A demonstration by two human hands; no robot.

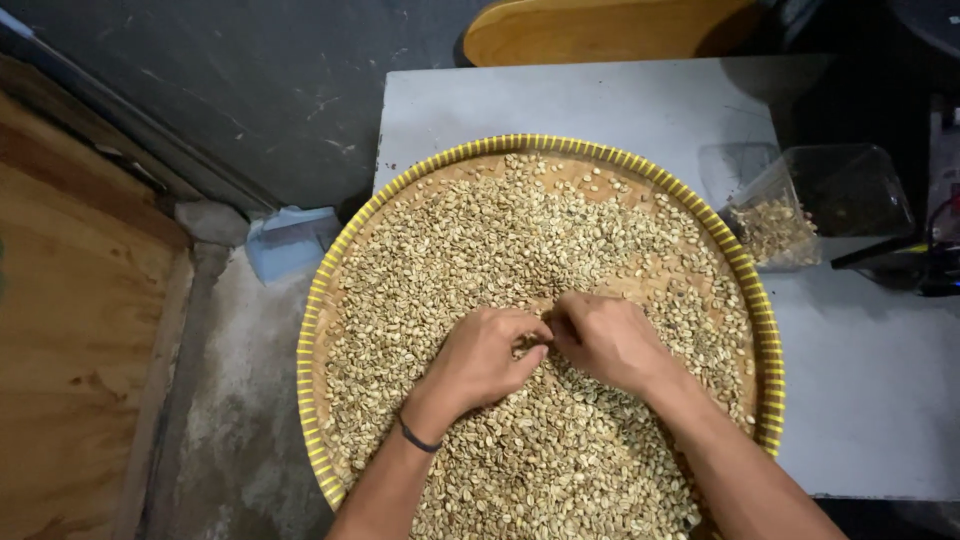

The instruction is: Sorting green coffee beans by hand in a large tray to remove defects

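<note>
- A wide round woven tray (312,330) with a yellow rim lies on a pale grey desk (870,380); its left part juts out over the desk's edge, above the concrete floor (240,440).
- The tray is spread with pale green-tan beans (480,230), thick across the middle and near side, thinner toward the far rim where bare weave shows.
- Both hands rest on the beans near the middle of the tray, close together, their fingertips almost meeting.
- The left hand (480,358) lies knuckles up with fingers curled inward, pinching at the beans; I cannot tell whether it has one caught between its fingertips. A dark band (418,440) circles its wrist.
- The right hand (605,338) is also curled, fingers bent down into the beans just beside the left; whether it grips anything is hidden under the knuckles.
- A clear plastic container (810,205) lies tilted on the desk just past the tray's right rim, with a small heap of similar beans inside.
- A light blue object (290,240) sits on the floor left of the tray, beside wooden boards (70,330).
- A curved wooden piece (610,30) shows beyond the desk's far edge.
</note>
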